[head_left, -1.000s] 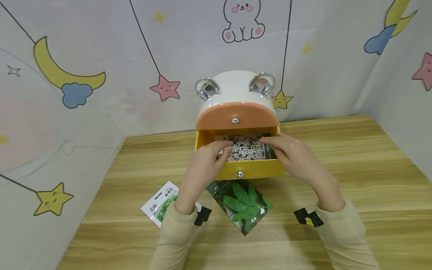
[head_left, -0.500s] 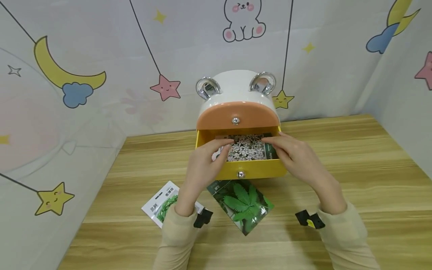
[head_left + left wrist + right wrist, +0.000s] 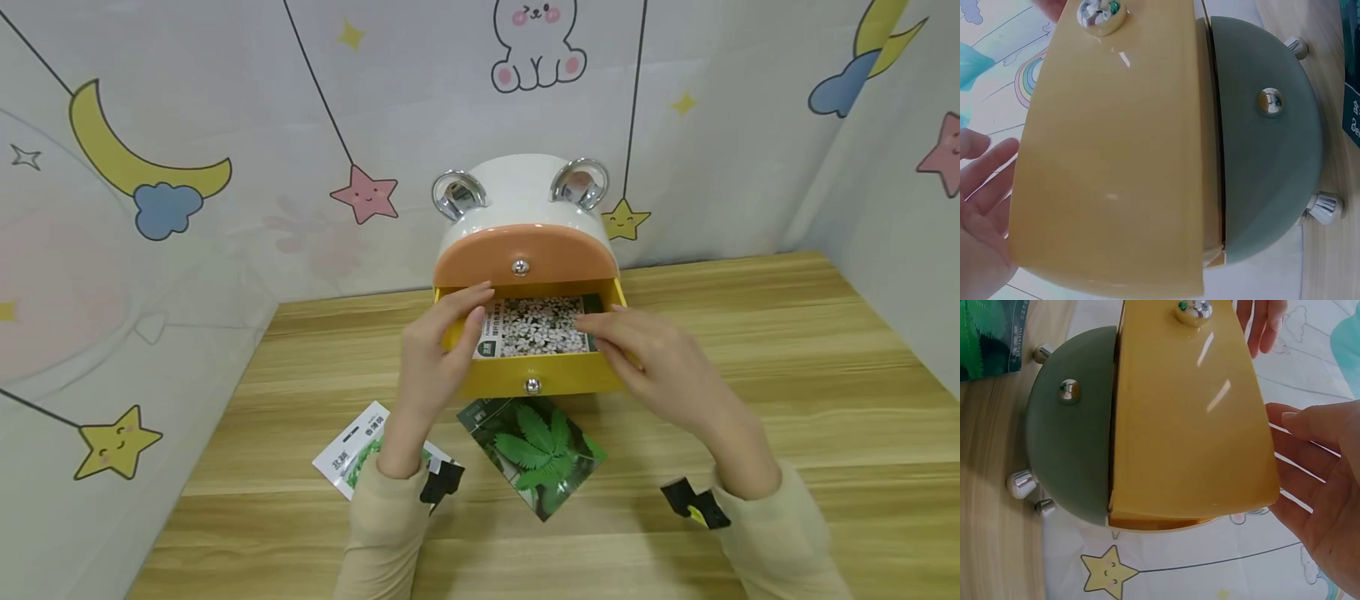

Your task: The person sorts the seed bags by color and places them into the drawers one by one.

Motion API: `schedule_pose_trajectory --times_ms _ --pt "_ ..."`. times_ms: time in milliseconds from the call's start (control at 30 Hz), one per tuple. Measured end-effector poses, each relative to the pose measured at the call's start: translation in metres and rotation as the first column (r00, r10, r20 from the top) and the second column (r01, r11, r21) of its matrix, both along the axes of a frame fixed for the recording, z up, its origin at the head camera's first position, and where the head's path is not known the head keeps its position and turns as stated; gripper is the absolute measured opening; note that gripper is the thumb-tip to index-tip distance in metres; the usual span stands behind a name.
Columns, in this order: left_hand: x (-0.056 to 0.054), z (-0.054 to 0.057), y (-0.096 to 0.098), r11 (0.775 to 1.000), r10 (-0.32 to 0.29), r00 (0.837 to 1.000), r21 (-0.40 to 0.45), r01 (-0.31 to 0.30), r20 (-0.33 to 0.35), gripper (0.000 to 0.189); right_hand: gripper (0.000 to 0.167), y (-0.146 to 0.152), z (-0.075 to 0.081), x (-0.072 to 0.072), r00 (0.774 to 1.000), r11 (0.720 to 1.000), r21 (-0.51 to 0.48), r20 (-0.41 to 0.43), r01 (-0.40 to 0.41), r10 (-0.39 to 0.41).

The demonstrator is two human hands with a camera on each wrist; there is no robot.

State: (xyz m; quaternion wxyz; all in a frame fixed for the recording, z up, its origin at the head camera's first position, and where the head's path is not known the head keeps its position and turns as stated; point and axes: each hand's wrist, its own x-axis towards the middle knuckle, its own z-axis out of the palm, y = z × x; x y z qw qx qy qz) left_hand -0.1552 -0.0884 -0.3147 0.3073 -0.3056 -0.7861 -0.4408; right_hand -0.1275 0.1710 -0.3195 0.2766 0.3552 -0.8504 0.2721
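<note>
A seed packet (image 3: 543, 327) with white flowers printed on it lies flat inside the pulled-out yellow drawer (image 3: 487, 382). My left hand (image 3: 431, 358) is over the drawer's left side, its fingers extended and holding nothing; the left wrist view shows this hand (image 3: 985, 206) beside the yellow front. On the other side, my right hand (image 3: 663, 362) reaches over the drawer's right edge, fingertips over the packet's right part. Whether they touch the packet cannot be made out. The right wrist view shows that hand (image 3: 1319, 481) with fingers spread beside the drawer front.
The drawer belongs to a white animal-shaped cabinet (image 3: 525, 192) with silver ears, an orange upper drawer (image 3: 480, 260) and a green lower drawer (image 3: 1272, 162). A green-leaf packet (image 3: 536, 458) and a white packet (image 3: 348, 450) lie on the wooden table (image 3: 247, 467) in front.
My left hand has moved left, off the packet, uncovering its white printed end. The right hand has shifted slightly down. The packet lies a little farther left in the drawer.
</note>
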Motion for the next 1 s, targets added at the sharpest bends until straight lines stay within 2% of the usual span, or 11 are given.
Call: schedule_pose_trajectory --times_ms 167,267,400,533,600,700,867,933,1000 --pt "-0.003 0.002 -0.004 0.993 0.054 0.997 0.106 -0.048 -0.048 0.027 0.033 -0.004 0.006 0.010 0.998 1.000 -0.006 -0.054 -0.014 0.014" --pt "-0.004 0.003 -0.008 0.983 0.098 0.995 0.157 -0.091 -0.036 0.027 0.022 -0.007 0.011 0.016 0.996 1.000 -0.006 -0.086 -0.026 0.026" --pt "-0.005 0.002 -0.011 0.970 0.140 0.990 0.198 -0.142 0.023 0.029 0.045 -0.011 0.017 0.023 0.991 0.999 0.001 -0.126 -0.053 0.053" --pt "-0.005 0.003 -0.014 0.956 0.196 0.978 0.208 -0.207 0.073 0.031 0.041 -0.014 0.018 0.029 0.986 0.996 0.014 -0.143 -0.087 0.088" --pt "-0.005 0.003 -0.016 0.950 0.214 0.973 0.212 -0.229 0.090 0.032 0.032 -0.016 0.017 0.031 0.985 0.995 0.024 -0.139 -0.100 0.102" --pt "-0.006 0.003 -0.017 0.947 0.218 0.971 0.217 -0.235 0.102 0.033 0.022 -0.018 0.014 0.034 0.985 0.993 0.048 -0.125 -0.110 0.115" --pt "-0.010 0.001 -0.020 0.954 0.211 0.970 0.189 -0.232 0.123 0.035 0.023 -0.023 0.010 0.036 0.983 0.989 0.084 -0.127 -0.121 0.131" --pt "-0.012 0.001 -0.022 0.958 0.209 0.966 0.168 -0.234 0.155 0.036 0.030 -0.025 0.009 0.036 0.981 0.988 0.091 -0.137 -0.127 0.138" --pt "-0.015 0.000 -0.024 0.961 0.198 0.958 0.153 -0.231 0.206 0.038 0.028 -0.027 0.008 0.036 0.979 0.986 0.100 -0.144 -0.132 0.145"
